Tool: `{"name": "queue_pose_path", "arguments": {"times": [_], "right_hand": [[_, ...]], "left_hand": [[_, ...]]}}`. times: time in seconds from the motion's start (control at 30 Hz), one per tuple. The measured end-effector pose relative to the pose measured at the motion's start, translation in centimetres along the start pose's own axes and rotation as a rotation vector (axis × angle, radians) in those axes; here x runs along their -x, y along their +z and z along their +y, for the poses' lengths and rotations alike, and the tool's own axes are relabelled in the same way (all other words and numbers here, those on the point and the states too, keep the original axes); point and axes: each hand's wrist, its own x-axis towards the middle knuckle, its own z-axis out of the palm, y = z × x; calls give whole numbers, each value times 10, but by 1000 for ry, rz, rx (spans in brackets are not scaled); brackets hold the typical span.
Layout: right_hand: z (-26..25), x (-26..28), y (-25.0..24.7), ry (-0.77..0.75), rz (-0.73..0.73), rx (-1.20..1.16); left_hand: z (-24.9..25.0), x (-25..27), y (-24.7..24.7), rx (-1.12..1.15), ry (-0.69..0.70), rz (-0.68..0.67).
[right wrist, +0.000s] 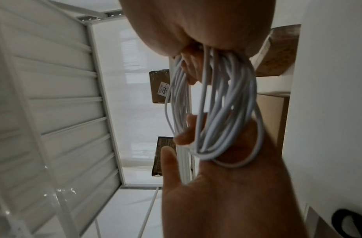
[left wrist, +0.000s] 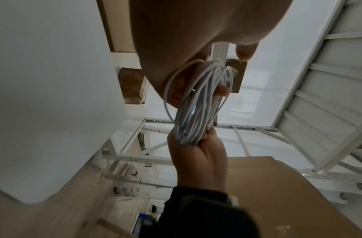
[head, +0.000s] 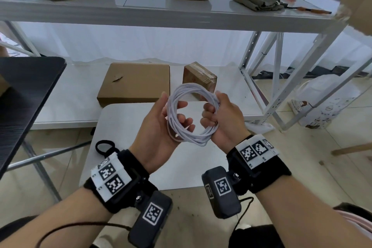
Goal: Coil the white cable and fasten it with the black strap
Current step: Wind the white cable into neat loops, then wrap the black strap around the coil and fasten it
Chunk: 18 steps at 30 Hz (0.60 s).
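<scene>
The white cable [head: 188,87] is wound into a ring of several turns and held in the air above a small white table [head: 120,127]. My left hand [head: 173,106] is palm up with its fingers curled through the ring's left side. My right hand [head: 212,104] grips the right side in a fist. The left wrist view shows the cable [left wrist: 196,104] running from my left hand [left wrist: 196,32] down into my right hand [left wrist: 196,153]. In the right wrist view the cable [right wrist: 227,104] loops round the left hand's fingers [right wrist: 186,128]. The black strap [head: 97,148] lies looped on the table's left edge, apart from both hands, also seen as the strap [right wrist: 347,220].
A flat cardboard box [head: 134,82] and a small taped box [head: 199,76] sit on the low white shelf behind the table. A black tabletop [head: 26,86] is at the left. A white metal rack [head: 259,78] stands at the right, with a plastic bag [head: 326,104] on the floor.
</scene>
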Motion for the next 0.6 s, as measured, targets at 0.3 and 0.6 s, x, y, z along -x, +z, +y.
{"name": "queue_pose_path", "arguments": {"times": [0.3,0.6], "right_hand": [[28,2,6,-10,80,71],[40,8,7,69,-56,130]], "left_hand": [[-29,-8,11,-38,198,323],[-28,-9,-10,128,86,372]]}}
